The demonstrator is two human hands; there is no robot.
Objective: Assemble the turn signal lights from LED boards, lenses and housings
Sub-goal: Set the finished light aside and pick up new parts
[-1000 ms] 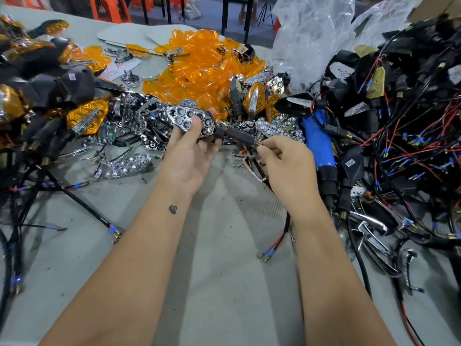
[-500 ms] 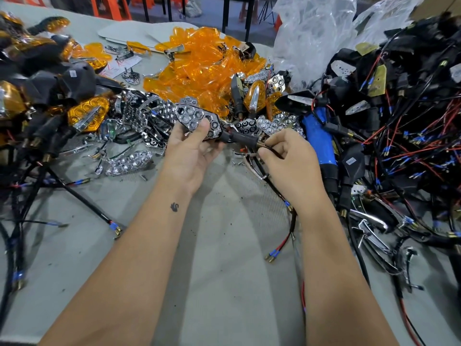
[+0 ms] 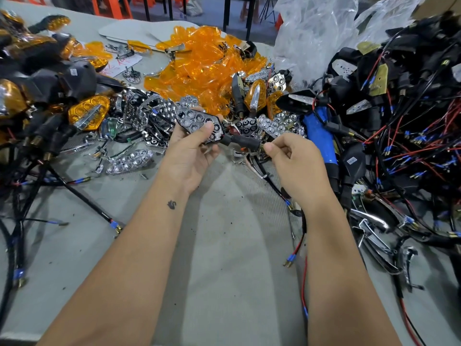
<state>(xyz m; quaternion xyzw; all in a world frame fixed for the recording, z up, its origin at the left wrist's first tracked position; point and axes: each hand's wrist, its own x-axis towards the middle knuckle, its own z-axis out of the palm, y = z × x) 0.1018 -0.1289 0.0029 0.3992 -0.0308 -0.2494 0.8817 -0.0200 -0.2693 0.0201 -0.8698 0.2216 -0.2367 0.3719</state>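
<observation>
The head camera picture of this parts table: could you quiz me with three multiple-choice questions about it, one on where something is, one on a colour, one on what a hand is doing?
1. Where does the heap of translucent lens covers lie?
A. at the far middle of the table
B. at the near table edge
C. under the right forearm

2. What colour are those lens covers?
A. green
B. orange
C. clear white

3. What is the left hand doing?
A. lying flat on the table
B. pointing at the wires
C. holding a black housing with a chrome reflector insert

Answers:
1 A: the heap of translucent lens covers sits beyond both hands, toward the grey table's far side.
2 B: every cover in it is orange.
3 C: the left hand has its thumb across the black housing with a chrome reflector insert, while the right hand pinches the end of its black stem.
</observation>
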